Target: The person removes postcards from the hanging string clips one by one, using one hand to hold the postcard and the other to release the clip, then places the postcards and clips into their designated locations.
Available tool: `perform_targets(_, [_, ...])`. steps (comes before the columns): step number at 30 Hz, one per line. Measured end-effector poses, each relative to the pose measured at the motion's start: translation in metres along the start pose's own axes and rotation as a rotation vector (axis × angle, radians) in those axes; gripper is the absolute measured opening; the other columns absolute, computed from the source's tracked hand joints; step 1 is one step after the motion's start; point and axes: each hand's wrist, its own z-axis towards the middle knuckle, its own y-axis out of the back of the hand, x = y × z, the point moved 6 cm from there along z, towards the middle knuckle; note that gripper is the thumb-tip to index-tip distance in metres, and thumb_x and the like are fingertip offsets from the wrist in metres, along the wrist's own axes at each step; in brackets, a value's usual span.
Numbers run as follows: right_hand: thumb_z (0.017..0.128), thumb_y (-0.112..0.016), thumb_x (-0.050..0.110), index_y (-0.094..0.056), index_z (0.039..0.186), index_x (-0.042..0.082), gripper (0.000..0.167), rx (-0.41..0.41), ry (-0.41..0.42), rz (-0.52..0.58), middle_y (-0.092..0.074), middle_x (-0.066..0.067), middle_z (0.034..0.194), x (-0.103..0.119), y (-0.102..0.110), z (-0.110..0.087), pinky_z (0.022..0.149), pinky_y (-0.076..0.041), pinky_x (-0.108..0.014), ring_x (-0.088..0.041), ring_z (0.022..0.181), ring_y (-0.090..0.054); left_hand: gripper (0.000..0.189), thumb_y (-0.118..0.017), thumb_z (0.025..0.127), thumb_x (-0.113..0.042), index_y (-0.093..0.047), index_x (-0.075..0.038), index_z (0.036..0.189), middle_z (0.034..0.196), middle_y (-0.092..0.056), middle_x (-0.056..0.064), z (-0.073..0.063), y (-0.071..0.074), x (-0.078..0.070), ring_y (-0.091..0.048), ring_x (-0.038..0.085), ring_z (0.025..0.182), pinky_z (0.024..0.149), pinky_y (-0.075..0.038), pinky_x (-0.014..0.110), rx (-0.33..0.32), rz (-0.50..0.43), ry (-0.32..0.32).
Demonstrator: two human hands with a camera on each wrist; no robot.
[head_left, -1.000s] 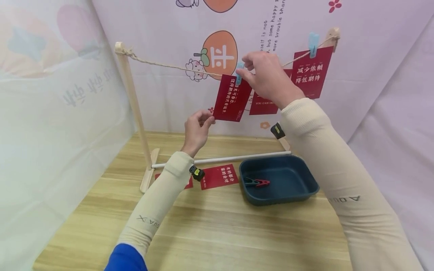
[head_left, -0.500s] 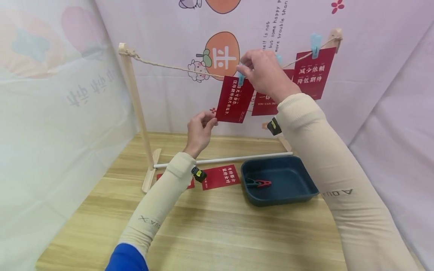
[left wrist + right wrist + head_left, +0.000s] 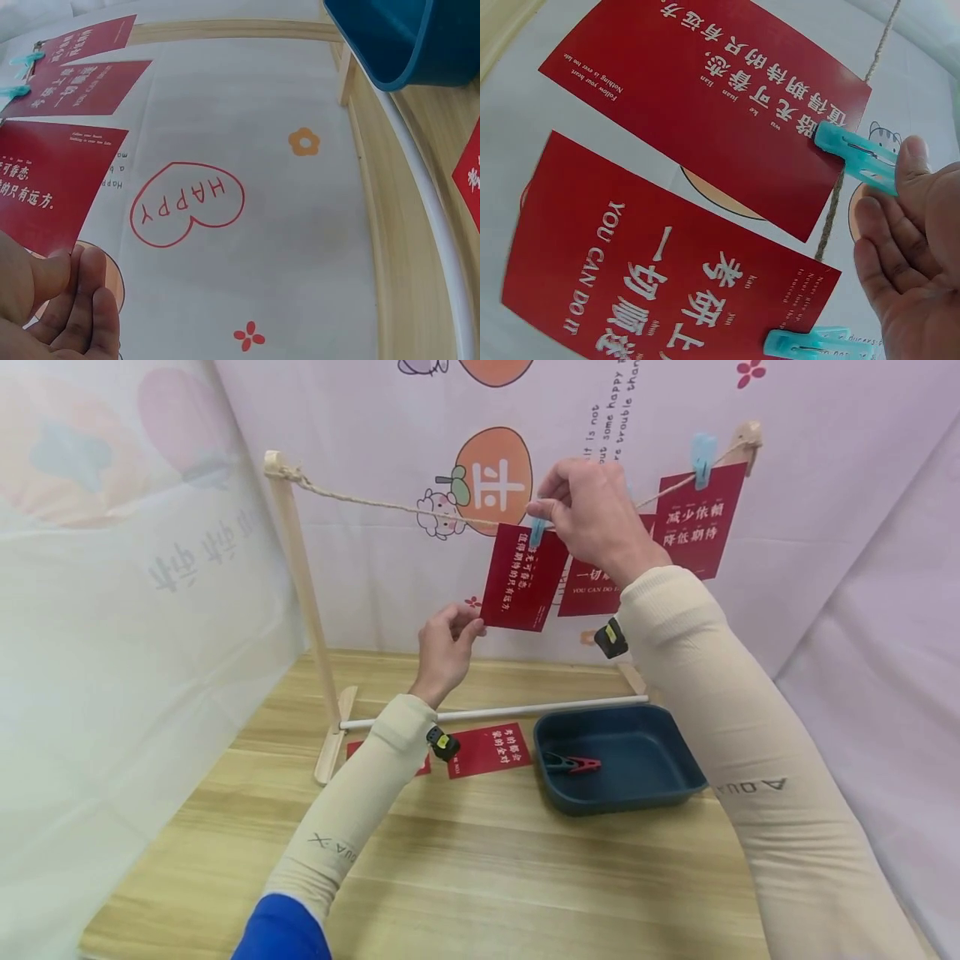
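A red printed card (image 3: pixel 521 581) hangs at the twine line (image 3: pixel 390 507), its upper right corner under a light blue clothespin (image 3: pixel 537 532). My left hand (image 3: pixel 446 647) pinches the card's lower left corner between thumb and fingers; the left wrist view shows this hand (image 3: pixel 60 300) at the card's edge. My right hand (image 3: pixel 600 518) is up at the line, with thumb and forefinger on the handle end of that clothespin (image 3: pixel 862 157). In the right wrist view the clothespin's nose bites over the card's edge. Two more red cards hang to the right, the middle card (image 3: pixel 592 589) partly behind my right hand.
The line runs between wooden posts (image 3: pixel 300 577). A dark blue bin (image 3: pixel 622 793) on the table holds a green clothespin (image 3: pixel 557 763) and a red one (image 3: pixel 585 765). Red cards lie beside it, one card (image 3: pixel 487 752) partly under my left arm. A white rod (image 3: pixel 525 708) joins the stand's feet.
My right fingertips sit slightly higher on the clothespin than a second ago. The left hand keeps the same corner, and the head view has shifted a little.
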Motion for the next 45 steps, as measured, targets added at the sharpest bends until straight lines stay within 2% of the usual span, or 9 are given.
perform_targets(6, [0.105, -0.065, 0.024, -0.071, 0.118, 0.001, 0.027, -0.091, 0.061, -0.01, -0.076, -0.016, 0.116, 0.001, 0.006, -0.003, 0.092, -0.058, -0.031, -0.023, 0.1, -0.067, 0.016, -0.066, 0.105, -0.011, -0.071, -0.001, 0.116, 0.108, -0.078, 0.015, 0.002, 0.0, -0.001, -0.075, 0.026, 0.099, 0.084, -0.057, 0.028, -0.01, 0.001, -0.016])
perform_targets(11, [0.104, -0.066, 0.023, -0.071, 0.116, 0.0, 0.026, -0.12, 0.074, 0.0, -0.076, -0.015, 0.113, -0.002, 0.011, -0.005, 0.084, -0.051, -0.021, -0.017, 0.095, -0.063, 0.016, -0.066, 0.104, -0.01, -0.071, -0.001, 0.117, 0.108, -0.078, 0.015, 0.001, -0.001, -0.001, -0.075, 0.026, 0.099, 0.086, -0.059, 0.032, -0.003, -0.01, -0.007])
perform_targets(15, [0.104, -0.066, 0.025, -0.07, 0.116, 0.001, 0.027, -0.15, 0.078, 0.0, -0.074, -0.014, 0.114, -0.004, 0.015, -0.005, 0.087, -0.05, -0.022, -0.017, 0.097, -0.062, 0.016, -0.065, 0.105, -0.012, -0.071, -0.002, 0.116, 0.109, -0.078, 0.014, 0.0, -0.001, -0.001, -0.075, 0.025, 0.1, 0.086, -0.058, 0.031, 0.006, -0.01, 0.0])
perform_targets(20, [0.104, -0.066, 0.029, -0.07, 0.12, 0.002, 0.032, -0.179, 0.068, -0.004, -0.076, -0.014, 0.119, -0.004, 0.022, -0.006, 0.099, -0.056, -0.03, -0.021, 0.105, -0.067, 0.016, -0.065, 0.105, -0.013, -0.071, -0.003, 0.116, 0.108, -0.078, 0.014, -0.002, -0.002, 0.0, -0.074, 0.025, 0.099, 0.083, -0.056, 0.027, 0.011, -0.006, 0.014])
perform_targets(25, [0.103, -0.067, 0.031, -0.069, 0.123, 0.003, 0.034, -0.179, 0.059, 0.003, -0.076, -0.013, 0.119, -0.006, 0.027, -0.008, 0.102, -0.054, -0.03, -0.019, 0.105, -0.065, 0.017, -0.065, 0.105, -0.013, -0.071, -0.003, 0.118, 0.109, -0.078, 0.015, -0.003, -0.002, 0.002, -0.074, 0.025, 0.099, 0.082, -0.056, 0.027, 0.008, -0.001, 0.019])
perform_targets(32, [0.102, -0.069, 0.036, -0.068, 0.127, 0.004, 0.041, -0.145, 0.053, 0.011, -0.074, -0.013, 0.122, -0.011, 0.028, -0.012, 0.104, -0.054, -0.032, -0.02, 0.108, -0.066, 0.019, -0.065, 0.105, -0.013, -0.071, -0.002, 0.12, 0.11, -0.078, 0.014, -0.004, 0.001, 0.002, -0.075, 0.026, 0.101, 0.089, -0.061, 0.036, 0.0, -0.007, 0.039])
perform_targets(39, [0.098, -0.073, 0.045, -0.068, 0.129, 0.006, 0.05, -0.129, 0.045, 0.025, -0.073, -0.01, 0.12, -0.016, 0.029, -0.018, 0.104, -0.056, -0.029, -0.017, 0.108, -0.067, 0.018, -0.065, 0.105, -0.012, -0.071, -0.002, 0.119, 0.109, -0.078, 0.015, -0.004, 0.004, 0.004, -0.075, 0.026, 0.101, 0.091, -0.061, 0.035, -0.004, -0.017, 0.048])
perform_targets(45, [0.093, -0.077, 0.051, -0.07, 0.126, 0.006, 0.055, -0.11, 0.054, 0.022, -0.076, -0.01, 0.121, -0.024, 0.027, -0.025, 0.105, -0.059, -0.035, -0.019, 0.107, -0.07, 0.016, -0.065, 0.105, -0.011, -0.07, -0.001, 0.117, 0.109, -0.077, 0.017, -0.005, 0.008, 0.006, -0.075, 0.027, 0.1, 0.091, -0.061, 0.034, -0.011, -0.019, 0.057])
